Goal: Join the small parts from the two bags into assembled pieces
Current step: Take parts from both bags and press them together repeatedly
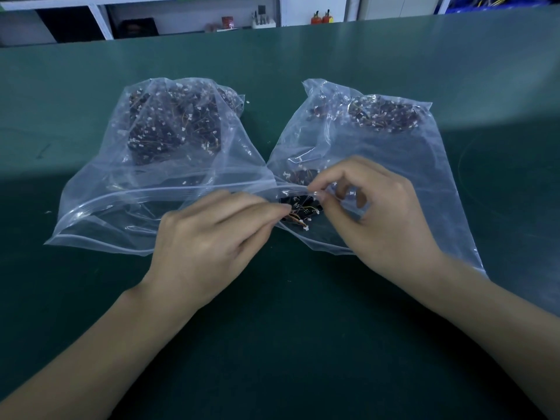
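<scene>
Joining step under way at bag mouths, mid-worktop (91, 298). Left hand (209, 237) fingers pinch wired part (298, 221); right hand (375, 216) pinches small connector. Next: align, press together. Left bag (121, 183), right bag (409, 159) mostly full.

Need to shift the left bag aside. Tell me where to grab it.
Pinch the left bag by its zip-strip edge at the near left corner, coming from the near side. That end is flat and bare; the small parts are heaped at the far end.

Two clear bags (169, 140) of small wired parts (300, 212), both hands (206, 237) at their mouths.
</scene>
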`<state>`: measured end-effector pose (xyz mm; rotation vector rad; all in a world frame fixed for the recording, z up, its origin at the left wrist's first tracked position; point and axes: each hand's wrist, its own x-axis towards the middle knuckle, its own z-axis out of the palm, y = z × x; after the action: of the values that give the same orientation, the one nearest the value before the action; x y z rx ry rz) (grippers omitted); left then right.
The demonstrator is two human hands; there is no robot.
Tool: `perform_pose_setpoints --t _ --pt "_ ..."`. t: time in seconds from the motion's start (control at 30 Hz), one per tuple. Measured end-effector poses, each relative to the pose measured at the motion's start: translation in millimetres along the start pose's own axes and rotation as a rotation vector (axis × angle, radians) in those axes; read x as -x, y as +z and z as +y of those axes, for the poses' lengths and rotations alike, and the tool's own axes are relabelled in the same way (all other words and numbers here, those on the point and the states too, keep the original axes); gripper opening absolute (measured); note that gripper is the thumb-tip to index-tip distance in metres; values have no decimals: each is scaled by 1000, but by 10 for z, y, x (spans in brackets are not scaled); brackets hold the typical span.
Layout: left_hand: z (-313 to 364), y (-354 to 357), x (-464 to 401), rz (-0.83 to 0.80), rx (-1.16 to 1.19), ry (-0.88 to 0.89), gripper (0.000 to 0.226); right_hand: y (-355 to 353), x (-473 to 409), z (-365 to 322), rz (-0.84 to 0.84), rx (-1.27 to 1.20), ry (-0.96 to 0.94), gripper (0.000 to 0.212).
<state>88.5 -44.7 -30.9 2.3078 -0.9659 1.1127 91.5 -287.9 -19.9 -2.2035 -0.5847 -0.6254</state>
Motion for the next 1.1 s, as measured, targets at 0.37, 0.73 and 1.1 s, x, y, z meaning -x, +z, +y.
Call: perform_pose_setpoints --t 0.37,0.73,1.1 --pt "141 62 -53 -326 -329 5 16 24 24 -42 -57 -37 -18 23" --pt "85 -117 -136 -176 -217 -97 56 60 43 -61 -149 -16 23 23" --pt "-614 -315 24 -357 -487 -552 30 66 51 -57 -157 -30 40 22"
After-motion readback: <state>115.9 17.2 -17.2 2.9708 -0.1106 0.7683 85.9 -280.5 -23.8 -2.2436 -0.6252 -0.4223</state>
